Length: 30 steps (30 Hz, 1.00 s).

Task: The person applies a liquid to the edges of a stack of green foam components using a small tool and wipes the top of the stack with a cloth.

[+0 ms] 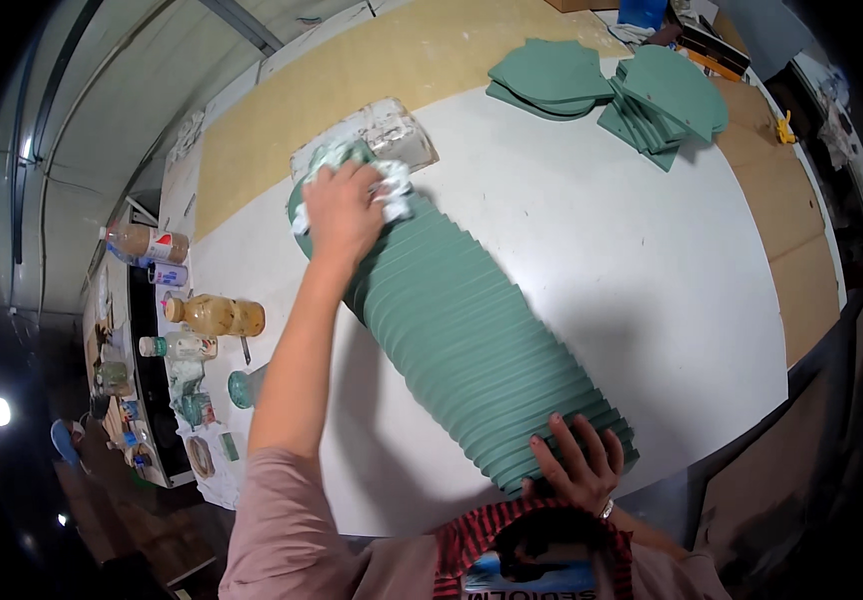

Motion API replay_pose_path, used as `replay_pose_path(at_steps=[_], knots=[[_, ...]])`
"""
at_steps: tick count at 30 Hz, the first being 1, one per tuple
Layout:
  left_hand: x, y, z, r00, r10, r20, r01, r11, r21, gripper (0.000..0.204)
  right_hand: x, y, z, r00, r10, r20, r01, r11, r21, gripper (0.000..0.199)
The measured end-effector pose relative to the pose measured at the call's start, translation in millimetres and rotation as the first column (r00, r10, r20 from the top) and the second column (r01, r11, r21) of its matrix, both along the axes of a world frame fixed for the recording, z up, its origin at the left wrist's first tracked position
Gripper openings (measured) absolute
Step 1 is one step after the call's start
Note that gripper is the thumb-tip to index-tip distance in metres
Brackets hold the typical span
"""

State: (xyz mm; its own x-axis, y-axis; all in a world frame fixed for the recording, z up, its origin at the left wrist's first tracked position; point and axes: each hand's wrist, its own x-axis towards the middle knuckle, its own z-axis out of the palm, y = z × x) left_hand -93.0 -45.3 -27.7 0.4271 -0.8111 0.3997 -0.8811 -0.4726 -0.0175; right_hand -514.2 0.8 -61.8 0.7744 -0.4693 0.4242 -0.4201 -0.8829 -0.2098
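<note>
So the big white table (pixel 592 260) is the anchor here; a long row of green panels (pixel 472 330), stood on edge and packed face to face like a fanned deck, lies right across the middle of it; its long axis runs diagonally, the far end pointing up-left toward the tan strip of the table, the near end pointing down-right at the table's front edge, just in front of the person.

Left hand (pixel 344 212) sits on top of the far end of the row; fingers curled fairly tight, pressing a crumpled white rag (pixel 392 192) down onto the panel edges, so it's closed around the rag rather than spread. Right hand (pixel 574 462) is at the near end; fingers (pixel 558 438) splayed wide and flat against the last panel, bracing it, not wrapped round anything.

Beyond the far end, touching the row, there's a grubby white block (pixel 387 130); further back on the table, well apart from the row, two loose piles of green cut pieces (pixel 612 85); off the table's left side, a few bottles (pixel 214 315) on a side bench.
</note>
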Motion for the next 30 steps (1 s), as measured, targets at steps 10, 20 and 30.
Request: replay_pose_path(at_steps=[10, 20, 30], knots=[[50, 2, 12, 0.994, -0.102, 0.038, 0.106, 0.986, -0.131, 0.015, 4, 4, -1, 1.000, -0.016, 0.015, 0.016, 1.000, -0.026, 0.037], [85, 29, 15, 0.997, 0.077, -0.005, -0.077, 0.997, 0.018, 0.026, 0, 4, 3, 0.998, 0.000, -0.067, -0.003, 0.999, -0.040, 0.026], [99, 43, 0, 0.997, -0.011, -0.082, 0.015, 0.999, 0.044, 0.037, -7, 4, -2, 0.994, 0.007, -0.108, -0.010, 0.999, -0.034, 0.027]])
